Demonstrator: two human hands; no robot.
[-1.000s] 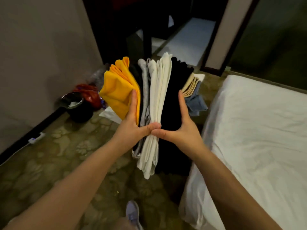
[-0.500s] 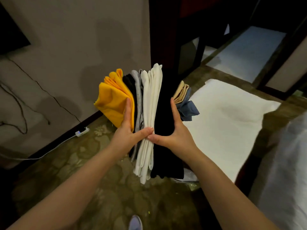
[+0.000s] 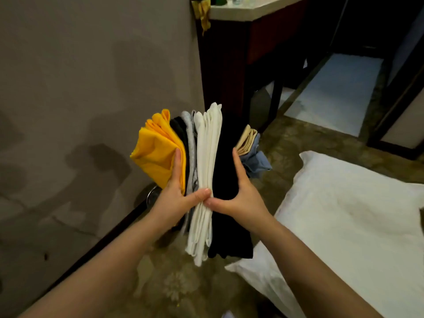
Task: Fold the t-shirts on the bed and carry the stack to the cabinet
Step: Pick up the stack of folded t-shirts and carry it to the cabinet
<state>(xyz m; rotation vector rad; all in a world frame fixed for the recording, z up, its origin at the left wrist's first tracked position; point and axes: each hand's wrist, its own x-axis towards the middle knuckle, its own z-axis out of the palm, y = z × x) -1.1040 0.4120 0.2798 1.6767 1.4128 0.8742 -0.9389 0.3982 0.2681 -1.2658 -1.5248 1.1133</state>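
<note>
Between the two hands, out in front of the chest and above the patterned floor (image 3: 174, 288), a stack of folded t-shirts (image 3: 207, 171) stands on edge, its layers fanned at the far end. The left hand (image 3: 175, 200) lies flat against the yellow shirt (image 3: 156, 154) on the outer left side, with its thumb bent across the near edges. The right hand (image 3: 242, 203) presses the opposite side over the black shirt (image 3: 227, 180), and its thumb meets the left one at the white shirt (image 3: 207, 157) in the middle. Each hand's grip is clamped on the stack, squeezing it from both sides. A grey shirt (image 3: 191, 143) sits between the yellow and white layers, while a beige shirt (image 3: 246, 140) and a blue shirt (image 3: 255, 160) stick out past the right fingers. Beyond the stack stands a dark wooden cabinet (image 3: 229, 65) with a pale worktop (image 3: 247, 9), set against the grey wall (image 3: 91, 88). White bedding (image 3: 348, 216) lies low on the right.
</note>
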